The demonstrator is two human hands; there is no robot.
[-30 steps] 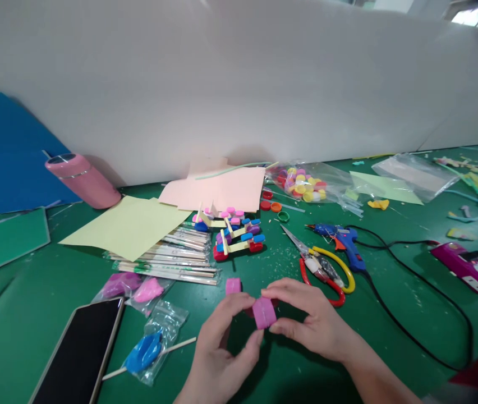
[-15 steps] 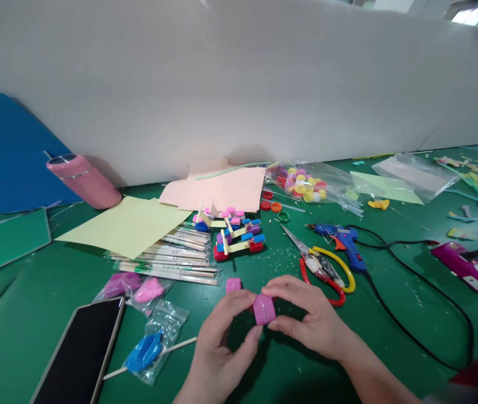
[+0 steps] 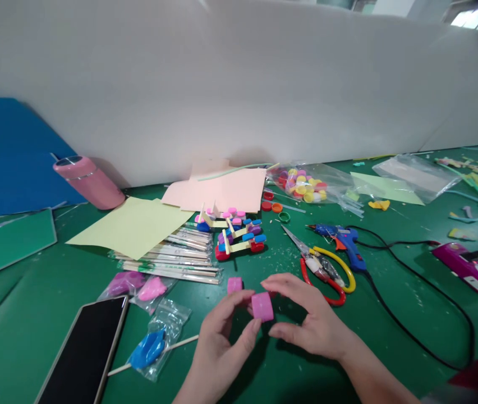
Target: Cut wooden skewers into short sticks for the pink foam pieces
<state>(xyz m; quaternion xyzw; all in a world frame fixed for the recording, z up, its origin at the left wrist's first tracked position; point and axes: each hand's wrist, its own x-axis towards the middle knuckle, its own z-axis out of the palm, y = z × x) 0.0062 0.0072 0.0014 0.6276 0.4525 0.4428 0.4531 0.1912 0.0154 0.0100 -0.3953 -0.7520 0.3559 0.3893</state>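
Note:
Low in the middle, my left hand [image 3: 227,339] pinches a pink cylinder [image 3: 262,307] between thumb and fingers. It has a faint seam round its middle and looks like two bottle caps set together. Close to its right side, my right hand [image 3: 306,314] has thumb and fingers spread, with a gap between the thumb and the cylinder. Just behind my left fingers, another pink piece [image 3: 234,284] of the same look stands on the green table. Farther back are several small assemblies [image 3: 243,244] of coloured caps, pale sticks and blue or pink bits.
To the right lie scissors [image 3: 321,264], a blue glue gun [image 3: 344,241] with a black cord and a magenta power box [image 3: 470,268]. Behind is a bag of caps [image 3: 302,185]. On the left are a phone [image 3: 83,350], bagged clay [image 3: 148,349], wrapped sticks [image 3: 171,258] and a pink bottle [image 3: 90,182].
My right thumb and fingers have come off the pink cylinder and opened slightly. The cylinder stays in my left hand, turned a little. The view has shifted slightly.

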